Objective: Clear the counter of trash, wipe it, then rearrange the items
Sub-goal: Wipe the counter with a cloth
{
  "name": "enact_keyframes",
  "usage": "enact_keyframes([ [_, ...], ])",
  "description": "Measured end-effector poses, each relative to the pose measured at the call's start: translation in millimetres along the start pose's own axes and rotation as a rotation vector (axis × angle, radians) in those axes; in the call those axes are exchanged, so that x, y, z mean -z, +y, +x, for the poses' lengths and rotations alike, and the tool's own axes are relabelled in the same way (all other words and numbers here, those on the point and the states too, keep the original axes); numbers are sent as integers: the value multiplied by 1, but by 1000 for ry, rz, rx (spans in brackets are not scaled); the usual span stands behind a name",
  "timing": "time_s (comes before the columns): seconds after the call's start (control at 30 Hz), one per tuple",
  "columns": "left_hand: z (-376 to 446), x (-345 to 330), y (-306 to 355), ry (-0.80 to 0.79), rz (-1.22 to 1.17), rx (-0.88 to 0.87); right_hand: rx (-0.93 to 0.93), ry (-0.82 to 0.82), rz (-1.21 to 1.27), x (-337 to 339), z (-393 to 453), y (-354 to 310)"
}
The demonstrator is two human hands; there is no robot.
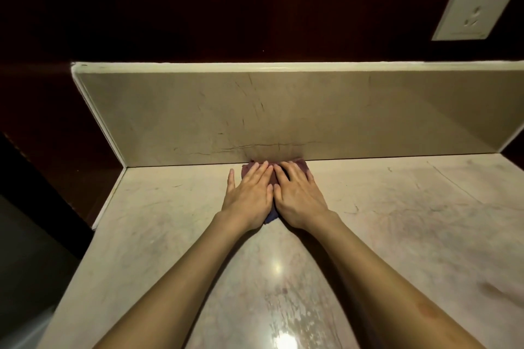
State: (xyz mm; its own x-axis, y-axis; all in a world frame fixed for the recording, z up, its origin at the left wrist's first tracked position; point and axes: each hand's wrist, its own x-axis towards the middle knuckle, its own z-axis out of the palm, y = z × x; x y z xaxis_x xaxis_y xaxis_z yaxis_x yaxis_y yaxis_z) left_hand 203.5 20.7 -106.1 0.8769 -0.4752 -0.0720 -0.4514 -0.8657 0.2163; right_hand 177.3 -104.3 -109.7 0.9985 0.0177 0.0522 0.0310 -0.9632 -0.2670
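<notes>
Wiping seems under way: both hands, left (249, 195) and right (297, 195), press flat, side by side, on a cloth (300, 163) at the surface's (397, 221) back edge; rearranging remains.

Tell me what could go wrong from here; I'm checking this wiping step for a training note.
The cloth is small and mostly hidden under the left hand and right hand, so fingertips may knock the backsplash it already touches. Wet streaks on the counter suggest flat palms could slip. Moisture carried upward might reach the wall socket.
</notes>
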Motion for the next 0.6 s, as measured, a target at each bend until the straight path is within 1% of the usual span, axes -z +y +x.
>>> enact_keyframes([
  [0.27, -59, -2, 0, -19, -8, -21, -12, -50, 17, -2, -59, -29],
  [0.6, -201, -9, 27, -31, -16, 30, 44, -99, -17, -4, -190, -76],
])
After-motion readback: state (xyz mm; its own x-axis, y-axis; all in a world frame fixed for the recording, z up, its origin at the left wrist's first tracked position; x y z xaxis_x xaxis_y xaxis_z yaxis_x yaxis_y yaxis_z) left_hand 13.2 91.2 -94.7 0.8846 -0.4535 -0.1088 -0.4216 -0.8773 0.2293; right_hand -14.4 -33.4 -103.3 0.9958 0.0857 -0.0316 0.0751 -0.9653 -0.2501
